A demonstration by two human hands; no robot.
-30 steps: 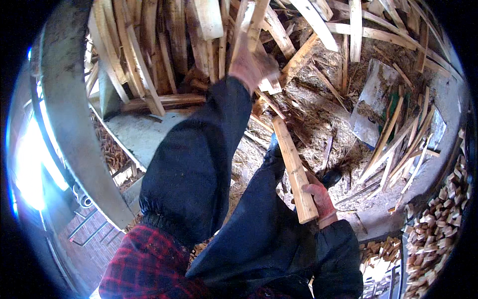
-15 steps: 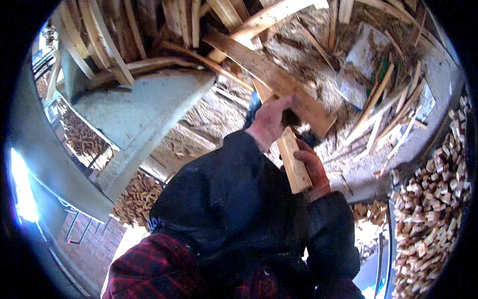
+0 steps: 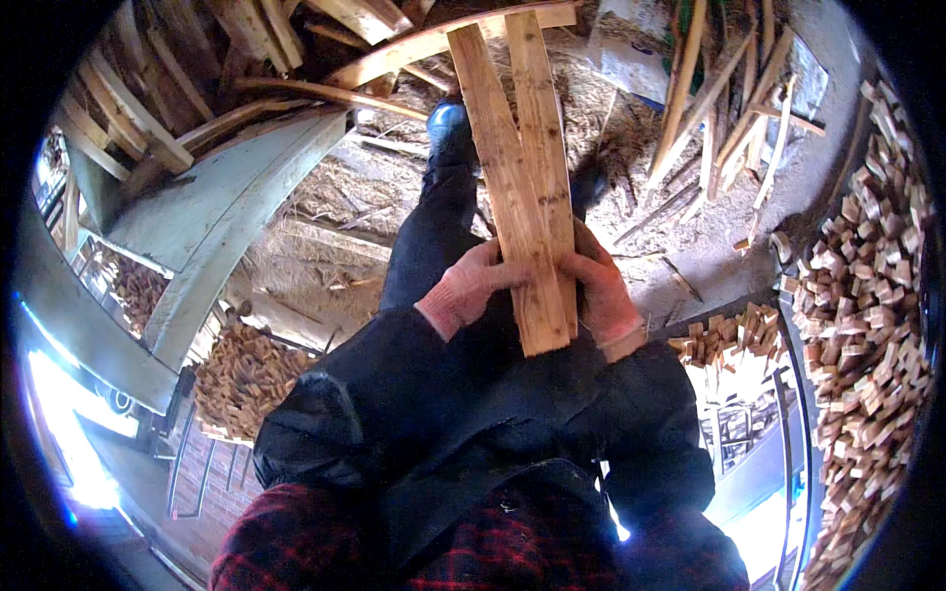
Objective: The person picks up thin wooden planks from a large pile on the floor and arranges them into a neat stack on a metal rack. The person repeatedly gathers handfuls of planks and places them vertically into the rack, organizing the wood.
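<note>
Two long wooden boards extend away from my body, side by side and overlapping at their near ends. The left board (image 3: 512, 197) lies over the edge of the right board (image 3: 539, 108), and their far ends stand a little apart. My left hand (image 3: 471, 288), in a pinkish work glove, grips the left board's edge near its close end, with the thumb on top. My right hand (image 3: 597, 286), gloved alike, is wrapped round the right board's edge. The fingers beneath the boards are hidden.
A light green metal machine table (image 3: 212, 212) stands at the left, with a heap of boards (image 3: 128, 98) behind it. Thin offcut strips (image 3: 714, 108) lean at the far right. Several stacks of short wood blocks (image 3: 867, 325) stand around, and debris (image 3: 325, 197) covers the floor.
The boards, earlier apart and slanted, now lie together pointing away from me. My hands have come to either side of their near ends. The view has shifted.
</note>
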